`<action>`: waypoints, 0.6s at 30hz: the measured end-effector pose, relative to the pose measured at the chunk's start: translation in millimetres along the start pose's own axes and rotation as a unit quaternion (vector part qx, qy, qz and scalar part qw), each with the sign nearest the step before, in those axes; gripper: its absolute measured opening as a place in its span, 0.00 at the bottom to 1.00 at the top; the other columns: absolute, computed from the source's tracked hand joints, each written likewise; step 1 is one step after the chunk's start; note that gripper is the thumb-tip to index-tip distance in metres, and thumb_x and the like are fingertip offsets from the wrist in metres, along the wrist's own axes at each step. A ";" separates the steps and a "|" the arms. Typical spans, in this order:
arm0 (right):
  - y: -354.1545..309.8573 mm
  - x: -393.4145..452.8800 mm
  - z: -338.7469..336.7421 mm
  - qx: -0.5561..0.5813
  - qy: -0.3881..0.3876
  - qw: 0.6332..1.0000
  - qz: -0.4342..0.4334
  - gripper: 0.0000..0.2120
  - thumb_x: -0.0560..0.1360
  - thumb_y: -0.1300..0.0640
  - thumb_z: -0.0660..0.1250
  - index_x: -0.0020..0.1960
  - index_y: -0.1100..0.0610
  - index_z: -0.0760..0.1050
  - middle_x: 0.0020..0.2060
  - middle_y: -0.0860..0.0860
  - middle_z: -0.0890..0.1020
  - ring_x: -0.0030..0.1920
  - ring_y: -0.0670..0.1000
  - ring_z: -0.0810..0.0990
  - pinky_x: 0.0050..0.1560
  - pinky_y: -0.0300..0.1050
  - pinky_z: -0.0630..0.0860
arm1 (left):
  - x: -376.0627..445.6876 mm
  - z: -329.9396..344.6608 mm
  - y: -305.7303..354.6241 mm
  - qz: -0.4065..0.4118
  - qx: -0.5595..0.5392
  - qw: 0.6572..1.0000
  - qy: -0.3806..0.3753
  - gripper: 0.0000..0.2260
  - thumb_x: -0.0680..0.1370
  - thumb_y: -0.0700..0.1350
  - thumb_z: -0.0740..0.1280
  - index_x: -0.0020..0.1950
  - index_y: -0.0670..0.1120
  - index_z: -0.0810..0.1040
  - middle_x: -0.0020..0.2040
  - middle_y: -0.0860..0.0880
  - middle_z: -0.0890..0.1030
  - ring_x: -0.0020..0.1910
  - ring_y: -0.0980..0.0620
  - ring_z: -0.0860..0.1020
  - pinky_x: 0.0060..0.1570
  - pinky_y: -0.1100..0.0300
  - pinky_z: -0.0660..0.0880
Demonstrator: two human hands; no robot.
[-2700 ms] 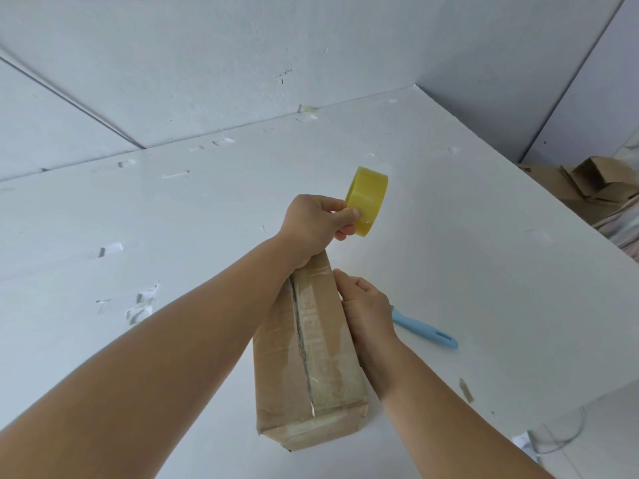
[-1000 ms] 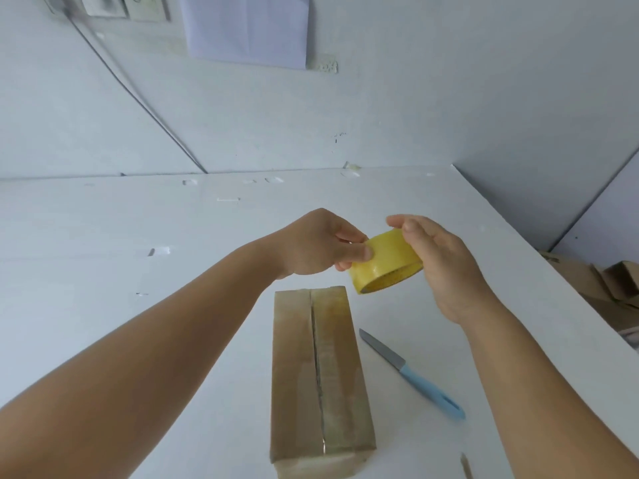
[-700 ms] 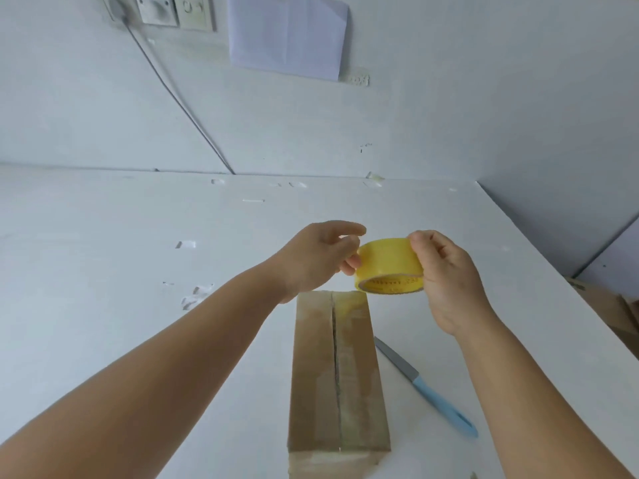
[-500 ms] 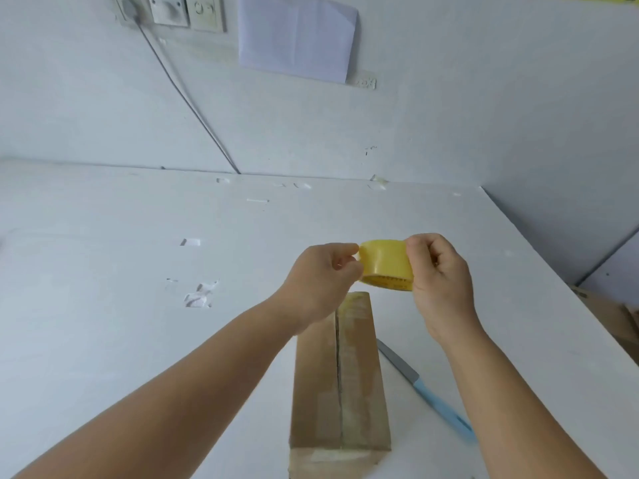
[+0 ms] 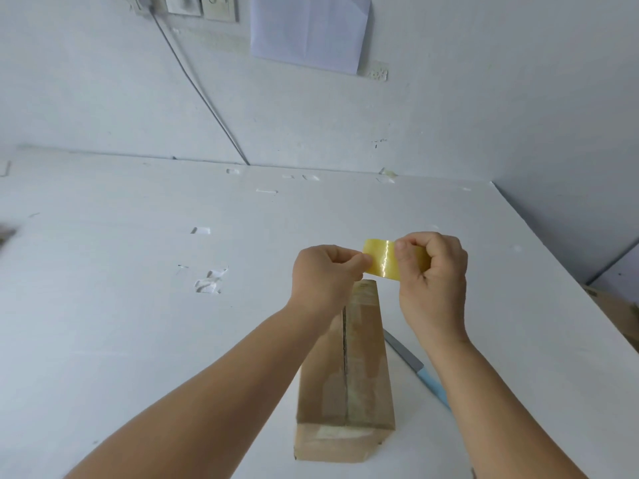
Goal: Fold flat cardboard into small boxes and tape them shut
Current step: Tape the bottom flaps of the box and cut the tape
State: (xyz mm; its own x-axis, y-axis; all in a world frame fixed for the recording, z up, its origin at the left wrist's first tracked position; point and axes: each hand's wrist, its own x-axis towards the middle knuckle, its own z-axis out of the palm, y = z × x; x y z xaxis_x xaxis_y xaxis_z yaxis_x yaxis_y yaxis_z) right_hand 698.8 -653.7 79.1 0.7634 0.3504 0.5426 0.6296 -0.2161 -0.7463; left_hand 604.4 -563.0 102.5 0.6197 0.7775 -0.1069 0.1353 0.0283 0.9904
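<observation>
White wall fills the background, with switch plates and a cable running down to the back edge of a white table; a sheet of paper is stuck up to the right of the switches. Scraps of used tape dot the table's left half.

Moving right, the left hand is raised above the far end of the box, its fingers curled and its thumb and forefinger nipped together at the left edge of the tape roll; whether they already have the loose end cannot be told. The right hand grasps the roll, thumb on its outer face and fingers curled round behind. Both hands are touching the roll and are equally near it.

The box lies flat on the table beneath and nearer than the hands, its long axis running away from the person, its centre seam on top. By my reading, the coming pull draws tape off leftward, across that axis, so the strip would need turning to lie along the seam. Both forearms cross over the box's flanks, the left one hiding part of its left edge.

Just right of the box, a knife with a blue handle lies on the table under the right forearm, well below the hands. Loose cardboard shows past the table's right edge.
</observation>
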 end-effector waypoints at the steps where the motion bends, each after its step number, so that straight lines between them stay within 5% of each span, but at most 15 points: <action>1: -2.3 0.3 -1.6 0.001 -0.002 1.000 0.001 0.15 0.74 0.44 0.60 0.47 0.54 0.77 0.46 0.46 0.72 0.52 0.47 0.66 0.47 0.22 0.62 | 0.8 -0.1 1.1 -0.006 -0.004 1.000 -0.003 0.05 0.74 0.43 0.72 0.39 0.43 0.83 0.36 0.47 0.83 0.36 0.53 0.80 0.47 0.54 0.80; 4: -7.5 4.0 -11.7 0.001 -0.038 0.999 -0.012 0.10 0.74 0.45 0.60 0.47 0.50 0.75 0.47 0.45 0.73 0.53 0.48 0.67 0.47 0.22 0.62 | 2.0 -1.7 3.8 -0.011 0.017 1.000 -0.014 0.08 0.76 0.44 0.70 0.42 0.41 0.82 0.35 0.48 0.80 0.35 0.51 0.77 0.41 0.58 0.78; 9: -0.5 9.0 -35.6 0.096 -0.171 0.980 0.046 0.19 0.65 0.33 0.58 0.51 0.40 0.72 0.52 0.41 0.76 0.52 0.40 0.73 0.47 0.28 0.67 | -0.7 -9.4 4.9 -0.007 0.058 0.998 0.016 0.09 0.78 0.46 0.64 0.43 0.43 0.80 0.35 0.50 0.81 0.33 0.55 0.76 0.36 0.64 0.73; 13: 4.4 0.0 -37.4 0.171 -0.185 0.967 0.045 0.19 0.65 0.35 0.58 0.43 0.49 0.71 0.35 0.41 0.74 0.34 0.36 0.71 0.35 0.26 0.66 | -13.7 -3.0 -2.6 0.039 0.141 0.988 0.054 0.08 0.79 0.43 0.60 0.44 0.45 0.76 0.37 0.50 0.82 0.36 0.54 0.78 0.35 0.64 0.72; 18: -0.6 0.2 -42.4 0.174 -0.187 0.966 -0.041 0.20 0.69 0.39 0.61 0.32 0.56 0.65 0.25 0.44 0.65 0.28 0.42 0.64 0.28 0.30 0.60 | -26.3 0.3 -7.7 0.114 0.225 0.961 0.109 0.07 0.80 0.41 0.58 0.43 0.47 0.71 0.36 0.54 0.76 0.35 0.58 0.73 0.32 0.73 0.67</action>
State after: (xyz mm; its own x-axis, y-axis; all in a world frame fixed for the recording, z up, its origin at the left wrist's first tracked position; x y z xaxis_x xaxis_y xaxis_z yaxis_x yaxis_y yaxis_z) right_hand 704.6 -692.2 96.0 0.5662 0.6724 0.4767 0.5497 0.1229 -0.8262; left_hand 587.3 -583.9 97.6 0.5023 0.8460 0.1787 0.3659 -0.3952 0.8426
